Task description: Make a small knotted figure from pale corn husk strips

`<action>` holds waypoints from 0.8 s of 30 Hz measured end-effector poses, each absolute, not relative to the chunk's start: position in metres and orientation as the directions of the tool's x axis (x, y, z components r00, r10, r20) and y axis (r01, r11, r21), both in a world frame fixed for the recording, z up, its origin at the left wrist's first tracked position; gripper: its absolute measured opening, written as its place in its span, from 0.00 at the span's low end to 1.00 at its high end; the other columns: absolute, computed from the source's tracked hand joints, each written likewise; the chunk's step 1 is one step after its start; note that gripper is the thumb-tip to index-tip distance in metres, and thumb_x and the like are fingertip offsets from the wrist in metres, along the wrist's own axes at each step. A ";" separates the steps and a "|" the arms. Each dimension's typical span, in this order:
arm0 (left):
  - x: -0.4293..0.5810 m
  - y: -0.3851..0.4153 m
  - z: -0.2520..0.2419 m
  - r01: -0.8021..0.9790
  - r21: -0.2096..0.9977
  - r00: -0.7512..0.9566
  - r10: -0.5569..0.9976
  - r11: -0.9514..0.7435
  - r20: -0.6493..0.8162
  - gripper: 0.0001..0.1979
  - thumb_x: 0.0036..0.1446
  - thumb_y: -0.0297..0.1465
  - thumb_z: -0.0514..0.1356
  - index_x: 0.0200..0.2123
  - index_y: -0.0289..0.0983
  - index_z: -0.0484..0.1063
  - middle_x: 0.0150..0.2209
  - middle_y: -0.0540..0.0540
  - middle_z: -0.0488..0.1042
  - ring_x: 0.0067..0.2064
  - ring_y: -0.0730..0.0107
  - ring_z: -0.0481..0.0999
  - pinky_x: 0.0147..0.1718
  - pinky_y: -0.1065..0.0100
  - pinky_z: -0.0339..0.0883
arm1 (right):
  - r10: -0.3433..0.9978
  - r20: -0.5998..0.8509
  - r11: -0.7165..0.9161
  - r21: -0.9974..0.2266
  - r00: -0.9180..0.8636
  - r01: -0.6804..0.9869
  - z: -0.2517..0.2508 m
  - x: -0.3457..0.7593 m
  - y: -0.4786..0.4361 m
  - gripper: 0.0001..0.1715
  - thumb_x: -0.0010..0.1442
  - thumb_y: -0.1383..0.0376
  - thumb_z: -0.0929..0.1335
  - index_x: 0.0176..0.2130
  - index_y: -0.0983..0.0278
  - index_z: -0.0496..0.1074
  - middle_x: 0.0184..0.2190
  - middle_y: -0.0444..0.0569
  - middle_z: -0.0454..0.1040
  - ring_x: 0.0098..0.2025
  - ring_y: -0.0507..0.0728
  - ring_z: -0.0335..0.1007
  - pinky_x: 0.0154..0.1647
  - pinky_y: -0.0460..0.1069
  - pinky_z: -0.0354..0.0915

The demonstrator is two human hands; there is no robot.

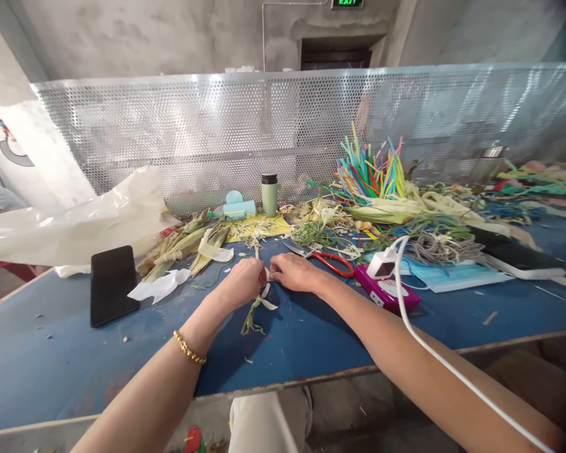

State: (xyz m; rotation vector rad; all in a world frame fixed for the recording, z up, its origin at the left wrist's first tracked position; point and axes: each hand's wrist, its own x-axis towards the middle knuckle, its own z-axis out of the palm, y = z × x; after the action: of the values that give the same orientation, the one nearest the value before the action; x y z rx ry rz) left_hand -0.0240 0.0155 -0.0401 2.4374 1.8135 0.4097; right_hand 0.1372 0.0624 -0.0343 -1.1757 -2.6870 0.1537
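Near the middle of the blue table (321, 340), my left hand (245, 281) and my right hand (292, 272) come close together. Both have their fingers closed on a small piece of pale husk (266, 296). Green knotted strands (251, 321) hang from it below my left hand, and a pale strip sticks up above the fingers. Just beyond my right hand lie scissors with red-orange handles (334, 264). Exactly how the fingertips pinch the husk is partly hidden.
Left lie a black phone (114, 286), white scraps (158, 285) and dried husks (174, 251). Behind stand a green bottle (269, 196) and colourful pipe cleaners (370, 170). Right are a magenta device (387, 291) with a white cable (424, 343), a blue mask (453, 275) and a power bank (523, 258).
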 end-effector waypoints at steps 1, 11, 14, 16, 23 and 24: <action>-0.026 0.018 -0.041 0.925 0.238 0.265 0.952 -0.296 0.155 0.10 0.48 0.23 0.57 0.30 0.36 0.77 0.30 0.42 0.78 0.33 0.63 0.76 0.29 0.68 0.61 | 0.733 0.148 0.680 -0.174 -0.664 0.712 -0.036 0.138 0.063 0.05 0.59 0.65 0.65 0.33 0.63 0.71 0.33 0.50 0.77 0.36 0.55 0.71 0.30 0.46 0.52; -0.026 0.018 -0.038 0.912 0.153 0.345 0.913 -0.381 0.219 0.13 0.49 0.19 0.52 0.30 0.33 0.76 0.29 0.39 0.77 0.32 0.64 0.75 0.31 0.68 0.60 | 0.619 0.351 0.783 -0.210 -0.702 0.585 -0.039 0.146 0.066 0.10 0.63 0.73 0.62 0.33 0.67 0.71 0.32 0.51 0.73 0.34 0.53 0.67 0.35 0.46 0.56; -0.026 0.016 -0.034 0.904 0.210 0.324 0.917 -0.372 0.232 0.11 0.49 0.21 0.52 0.28 0.33 0.75 0.27 0.41 0.76 0.30 0.66 0.73 0.30 0.68 0.60 | 0.582 0.447 0.811 -0.253 -0.679 0.528 -0.036 0.146 0.064 0.07 0.63 0.68 0.65 0.36 0.67 0.73 0.35 0.51 0.72 0.35 0.53 0.67 0.38 0.46 0.58; -0.028 0.017 -0.029 0.872 0.321 0.304 0.923 -0.370 0.238 0.10 0.50 0.23 0.54 0.28 0.33 0.75 0.26 0.44 0.75 0.28 0.68 0.71 0.29 0.69 0.59 | 0.555 0.459 0.831 -0.268 -0.694 0.488 -0.034 0.146 0.063 0.05 0.59 0.66 0.69 0.36 0.66 0.74 0.35 0.49 0.71 0.34 0.52 0.66 0.37 0.46 0.58; -0.037 0.011 -0.004 0.665 0.653 0.246 0.931 -0.364 0.268 0.09 0.51 0.31 0.57 0.25 0.33 0.73 0.20 0.51 0.67 0.24 0.74 0.63 0.24 0.71 0.54 | 0.576 0.524 0.815 -0.421 -0.627 0.398 -0.018 0.147 0.056 0.07 0.58 0.70 0.69 0.27 0.66 0.71 0.24 0.43 0.67 0.28 0.49 0.60 0.31 0.45 0.55; -0.037 0.009 -0.002 0.623 0.694 0.259 0.932 -0.362 0.254 0.10 0.52 0.33 0.57 0.26 0.33 0.73 0.20 0.52 0.67 0.25 0.74 0.63 0.24 0.71 0.54 | 0.594 0.525 0.801 -0.455 -0.610 0.389 -0.015 0.148 0.055 0.08 0.57 0.71 0.68 0.26 0.66 0.71 0.23 0.42 0.67 0.26 0.49 0.59 0.30 0.45 0.55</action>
State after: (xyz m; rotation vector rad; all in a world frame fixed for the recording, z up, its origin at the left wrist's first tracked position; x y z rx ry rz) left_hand -0.0373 0.0090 -0.0015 2.0771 1.4072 0.8985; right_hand 0.1483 0.0548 -0.0151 -0.7218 -2.2989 0.3881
